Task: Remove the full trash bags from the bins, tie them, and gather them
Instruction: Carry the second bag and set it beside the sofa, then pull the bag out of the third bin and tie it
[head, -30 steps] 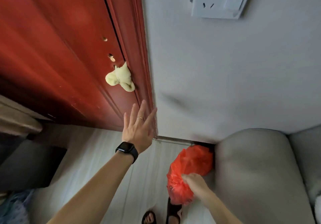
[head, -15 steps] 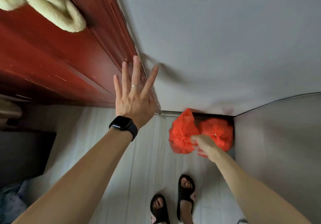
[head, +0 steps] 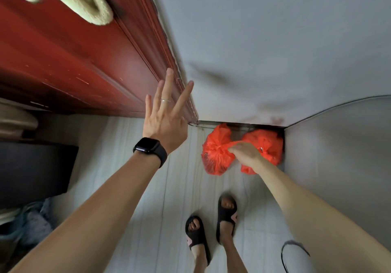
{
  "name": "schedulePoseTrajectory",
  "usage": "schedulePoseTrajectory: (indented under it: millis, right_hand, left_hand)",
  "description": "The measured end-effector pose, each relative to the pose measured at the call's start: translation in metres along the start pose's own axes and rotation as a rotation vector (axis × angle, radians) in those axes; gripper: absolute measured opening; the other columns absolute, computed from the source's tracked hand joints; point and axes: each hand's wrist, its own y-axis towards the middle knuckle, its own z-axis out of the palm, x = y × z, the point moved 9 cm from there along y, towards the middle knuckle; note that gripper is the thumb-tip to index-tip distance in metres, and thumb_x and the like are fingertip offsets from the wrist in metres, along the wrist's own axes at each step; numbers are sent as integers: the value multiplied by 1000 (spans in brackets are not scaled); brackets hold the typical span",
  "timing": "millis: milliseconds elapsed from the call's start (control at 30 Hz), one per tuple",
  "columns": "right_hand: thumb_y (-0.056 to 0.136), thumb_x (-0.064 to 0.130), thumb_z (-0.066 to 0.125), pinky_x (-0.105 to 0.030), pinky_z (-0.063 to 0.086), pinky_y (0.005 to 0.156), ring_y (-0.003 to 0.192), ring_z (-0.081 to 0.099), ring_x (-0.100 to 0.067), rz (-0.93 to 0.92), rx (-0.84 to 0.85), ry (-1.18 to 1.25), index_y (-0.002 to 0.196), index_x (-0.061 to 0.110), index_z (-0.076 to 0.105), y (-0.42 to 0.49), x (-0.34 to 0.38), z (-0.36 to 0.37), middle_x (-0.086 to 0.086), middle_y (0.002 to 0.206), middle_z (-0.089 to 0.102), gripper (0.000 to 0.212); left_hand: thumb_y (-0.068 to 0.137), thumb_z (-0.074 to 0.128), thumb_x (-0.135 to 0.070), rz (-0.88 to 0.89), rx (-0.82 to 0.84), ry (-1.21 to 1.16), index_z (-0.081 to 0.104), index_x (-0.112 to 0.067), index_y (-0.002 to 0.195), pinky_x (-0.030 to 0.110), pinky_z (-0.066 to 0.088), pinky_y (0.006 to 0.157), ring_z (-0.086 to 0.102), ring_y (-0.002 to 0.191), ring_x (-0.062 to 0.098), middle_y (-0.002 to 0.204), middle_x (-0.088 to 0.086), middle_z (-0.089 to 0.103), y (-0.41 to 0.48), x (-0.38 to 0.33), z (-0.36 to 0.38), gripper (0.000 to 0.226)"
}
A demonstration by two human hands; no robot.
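Two tied red trash bags lie on the pale floor by the wall. The left red bag [head: 215,154] has its knotted neck pinched in my right hand [head: 246,153]. A second red bag [head: 267,145] rests in the corner behind that hand, between the wall and the grey sofa arm. My left hand [head: 166,120], wearing a black watch and a ring, is raised with fingers spread and holds nothing, close to the red door's edge.
A red wooden door [head: 74,61] fills the left, with a pale yellow towel [head: 84,3] hanging on it. A grey sofa arm [head: 338,156] blocks the right. A dark cabinet [head: 31,171] stands at left. My sandalled feet [head: 211,226] stand on the floor; a black cable [head: 294,251] lies at lower right.
The view tilted down and closer to the floor. My right hand lowered the red bag next to a second red bag in the corner. My left hand stayed raised and spread.
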Motion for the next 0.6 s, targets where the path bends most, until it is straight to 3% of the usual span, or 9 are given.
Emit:
schedulePoseTrajectory:
  millis: [100,200,267,367,467,600]
  right_hand:
    - [92,23,55,-40,47,82,94,65,-33,-95,-50,-30,92,2,71,-62,36,-24,-18,96,71,26]
    - [91,27,54,-40,48,91,101,66,-30,-182,-87,-49,101,9,70,-133,70,-48,-11,101,73,26]
    - [93,27,52,-38,46,88,103,63,-29,-263,-112,-121,100,9,70,-191,99,-56,-9,104,72,27]
    - [94,31,50,-30,42,83,107,63,-22,-396,-129,-289,103,18,71,-274,136,-55,1,110,71,26]
    - [96,34,51,-32,46,95,114,61,-18,-540,-128,-415,111,22,69,-335,168,-45,5,119,70,26]
    - [93,38,52,-36,48,95,109,62,-17,-724,-145,-492,107,28,69,-398,215,-17,8,114,70,24]
  left_hand:
    - [78,59,-9,-57,64,-61,4,-45,153,60,25,115,15,149,34,162,-3,-21,-32,-4,-29,100]
    - [80,59,-14,-96,130,-101,-1,-46,153,56,33,111,27,142,35,163,-2,-16,-74,-7,-64,100]
    - [82,58,-19,-165,183,-140,-5,-47,151,54,35,109,34,137,35,163,-1,-12,-114,-4,-93,98]
    - [85,55,-23,-216,254,-198,-12,-50,149,56,29,113,24,144,33,164,3,2,-168,-3,-132,97]
    - [87,53,-24,-235,194,-233,-12,-50,149,54,24,116,22,147,27,159,4,27,-203,8,-175,94]
    - [88,51,-26,-310,115,-246,-8,-48,150,53,26,115,27,144,27,155,4,35,-245,36,-220,88]
